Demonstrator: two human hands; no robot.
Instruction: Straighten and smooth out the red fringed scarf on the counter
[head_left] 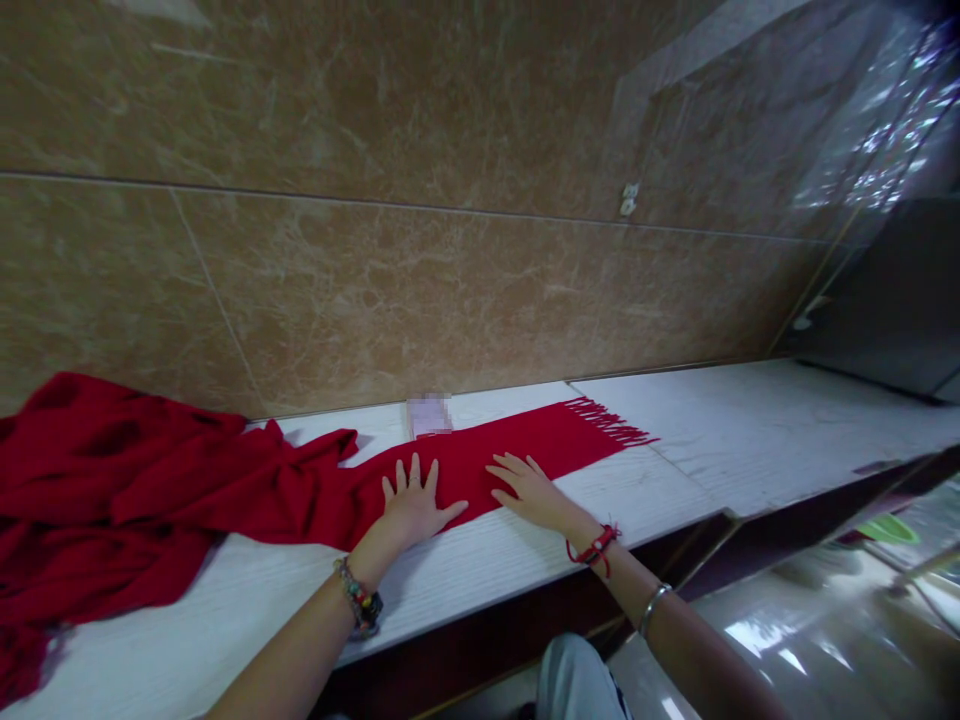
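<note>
A long red scarf point(480, 455) lies along a white counter point(750, 430), its fringed end point(611, 422) pointing right. Its other end is bunched in a heap point(97, 490) at the left. My left hand point(412, 505) rests flat on the smoothed part of the scarf with fingers spread. My right hand point(529, 490) lies flat on the scarf a little to the right, fingers stretched out. Neither hand grips anything. Beaded bracelets sit on my left wrist, a red cord and a metal bangle on my right.
A brown marble-look wall point(420, 230) rises right behind the counter. A small blurred pale object point(429, 413) sits at the wall just behind the scarf. A dark panel point(892, 300) stands at the far right. Glossy floor point(787, 640) lies below the counter's front edge.
</note>
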